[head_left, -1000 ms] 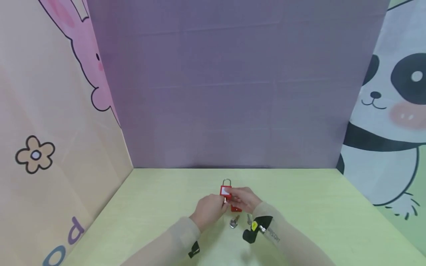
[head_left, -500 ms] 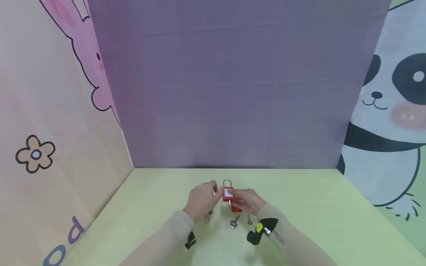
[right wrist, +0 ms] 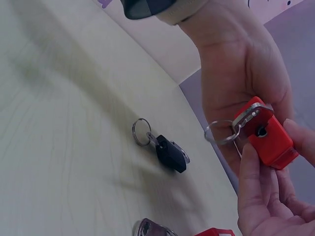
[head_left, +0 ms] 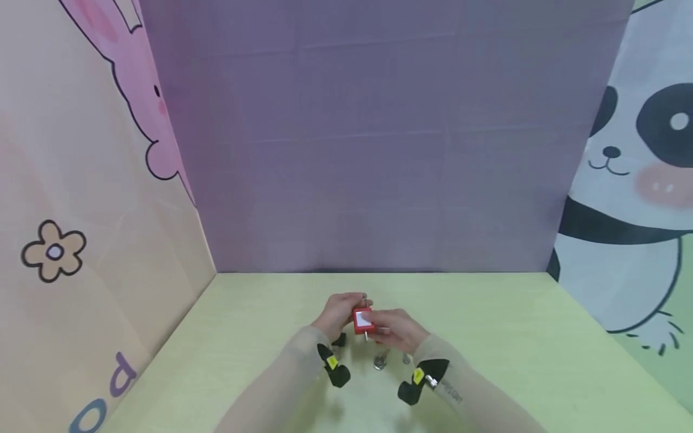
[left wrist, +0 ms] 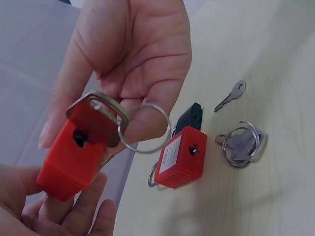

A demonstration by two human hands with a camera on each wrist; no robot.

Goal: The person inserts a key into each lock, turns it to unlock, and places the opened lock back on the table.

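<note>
A red padlock (head_left: pixel 363 321) with a white label is held above the table, shackle away from me. My right hand (head_left: pixel 399 331) pinches its body, thumb on the label. At the shackle end, my left hand (head_left: pixel 338 314) has its fingers curled round the shackle. A key (right wrist: pixel 252 114) stands in the padlock's keyhole, and a wire ring (left wrist: pixel 166 142) hangs from it. On the table below lie a second red padlock (left wrist: pixel 182 158), a dark padlock (left wrist: pixel 192 118) beside it and a black padlock (right wrist: pixel 171 155) with a keyring (right wrist: pixel 141 132).
A loose key (left wrist: pixel 231 96) lies near the dark padlock. Next to it is a ring with a key (left wrist: pixel 241 147). A purple backdrop (head_left: pixel 357 150) closes the table's (head_left: pixel 487 337) far edge, with printed cloth walls on both sides.
My left hand was at the key end of the padlock, then came off it to the left and moved forward onto the shackle. The right hand keeps its pinch; the padlock shifts slightly.
</note>
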